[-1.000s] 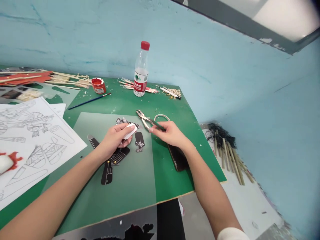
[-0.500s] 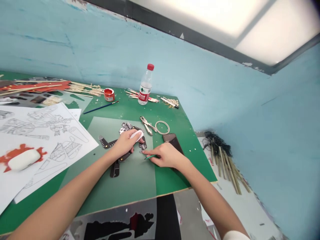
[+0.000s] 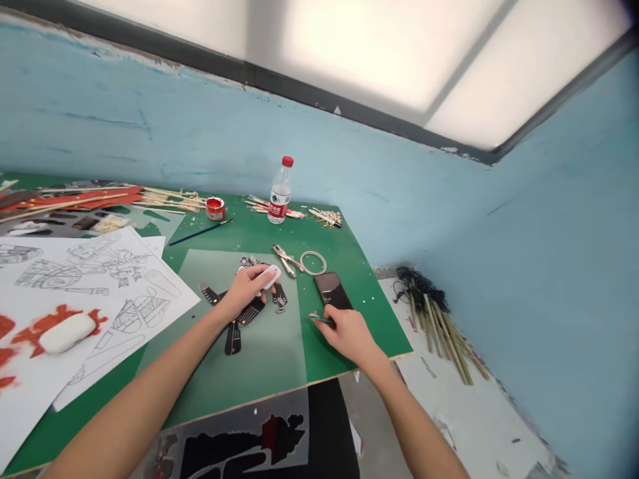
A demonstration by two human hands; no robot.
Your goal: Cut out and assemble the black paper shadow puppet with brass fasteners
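My left hand (image 3: 248, 286) is closed around a small white rounded piece (image 3: 269, 278) whose exact kind I cannot make out. Beneath it lies a black jointed figure (image 3: 233, 338) with white line patterns, like a shadow puppet, partly covered by the hand. The figure rests on a translucent sheet (image 3: 269, 366). Off to the right, my right hand (image 3: 345, 332) pinches a thin green stick-like tool (image 3: 320, 319), its tip pointing left. That hand is beside the near end of a dark phone (image 3: 333, 290).
Pliers (image 3: 284, 260) and a ring (image 3: 313, 263) lie beyond the phone. A bottle (image 3: 279, 196), a red paint jar (image 3: 215, 209) and a brush (image 3: 201, 231) are farther back. Printed drawings (image 3: 144, 279) and a white oval case (image 3: 68, 333) occupy the left. The table edge (image 3: 359, 368) is close.
My right hand has drawn back from the figure toward the right with the green tool. My left hand stays over the figure with the white piece. The camera view has shifted.
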